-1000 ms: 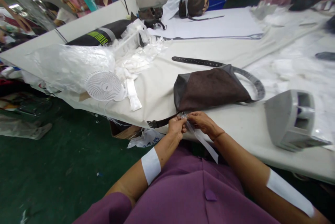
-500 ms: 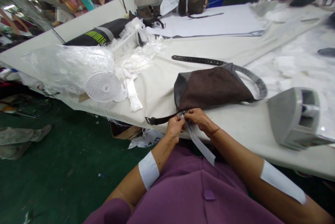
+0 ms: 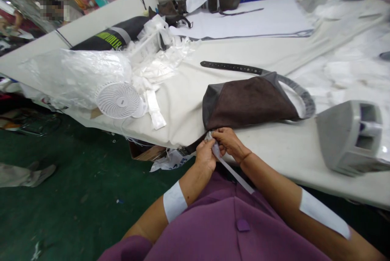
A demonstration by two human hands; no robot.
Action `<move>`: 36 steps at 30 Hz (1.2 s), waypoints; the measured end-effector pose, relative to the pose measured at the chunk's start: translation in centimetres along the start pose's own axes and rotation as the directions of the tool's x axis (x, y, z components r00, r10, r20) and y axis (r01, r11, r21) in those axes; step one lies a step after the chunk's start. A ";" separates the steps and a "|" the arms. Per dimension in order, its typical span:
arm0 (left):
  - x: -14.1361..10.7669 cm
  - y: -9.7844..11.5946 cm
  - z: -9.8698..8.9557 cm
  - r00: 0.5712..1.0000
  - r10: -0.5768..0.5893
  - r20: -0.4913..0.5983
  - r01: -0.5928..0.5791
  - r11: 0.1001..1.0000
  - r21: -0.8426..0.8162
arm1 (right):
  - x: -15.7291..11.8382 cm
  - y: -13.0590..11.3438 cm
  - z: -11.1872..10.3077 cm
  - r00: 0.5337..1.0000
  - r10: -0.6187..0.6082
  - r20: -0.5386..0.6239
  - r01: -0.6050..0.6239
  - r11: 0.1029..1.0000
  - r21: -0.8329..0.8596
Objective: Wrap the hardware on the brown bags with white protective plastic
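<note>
My left hand (image 3: 206, 156) and right hand (image 3: 230, 141) are both closed, with thumbs and fingers pinched together on the upper end of a narrow translucent white strip (image 3: 233, 175). The strip runs down from the pinch and across my purple smock (image 3: 213, 228). The hands work at the lower corner of a brown suede bag with grey side panels (image 3: 250, 102), which lies flat at the near edge of the white-covered desk (image 3: 274, 159). A dark leather strap (image 3: 193, 145) leaves that corner and passes beneath my left hand.

Change to note: the strap's metal buckle, previously clear of my left hand, has moved down to the desk edge and can no longer be made out clearly. The strip now lies straighter and closer to my smock.

Items nearby: a curved grey handle (image 3: 300, 96) rises from the bag's far end, and a long black punched strap (image 3: 231, 67) lies beyond the bag. To the right stands an angular grey moulded block (image 3: 350, 139). To the left are a round white fan grille (image 3: 118, 100) and a clear plastic sheet (image 3: 76, 76).
</note>
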State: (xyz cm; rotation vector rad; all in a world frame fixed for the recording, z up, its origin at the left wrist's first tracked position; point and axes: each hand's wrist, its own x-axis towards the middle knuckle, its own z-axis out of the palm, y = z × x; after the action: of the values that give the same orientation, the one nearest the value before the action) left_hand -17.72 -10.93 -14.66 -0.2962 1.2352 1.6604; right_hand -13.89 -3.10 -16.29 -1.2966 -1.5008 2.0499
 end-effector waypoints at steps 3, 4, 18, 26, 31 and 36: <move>-0.3 0.0 -0.3 0.996 0.063 -0.063 -0.062 0.998 0.026 | 0.4 0.3 -0.2 0.999 -0.032 -0.022 0.032 0.999 0.002; -0.3 -0.1 -0.5 0.992 0.098 -0.076 -0.095 0.994 0.045 | 0.5 0.3 -0.2 0.999 -0.035 -0.026 0.035 0.999 0.001; 0.1 0.2 -3.3 0.640 0.648 0.413 -0.732 0.352 0.583 | 0.5 0.0 -0.9 0.994 0.096 0.058 -0.103 0.985 0.136; 0.4 0.2 -3.5 0.522 0.518 0.678 -0.761 -0.076 0.644 | 0.0 0.2 -1.1 0.983 0.078 0.167 -0.118 0.963 0.244; 0.1 0.0 -3.4 0.543 0.495 0.678 -0.755 -0.065 0.652 | -0.1 0.8 -1.1 0.975 0.031 0.219 -0.092 0.958 0.271; -1.7 -0.6 -2.7 0.778 0.530 0.338 -0.625 0.596 0.504 | 0.5 0.8 -1.7 0.976 0.053 0.211 -0.103 0.968 0.231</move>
State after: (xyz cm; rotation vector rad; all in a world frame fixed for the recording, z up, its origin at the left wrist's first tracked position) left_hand -17.38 -14.08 -15.07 0.7042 1.7782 1.6572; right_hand -12.58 -2.06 -17.32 -1.0970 -1.2442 2.3915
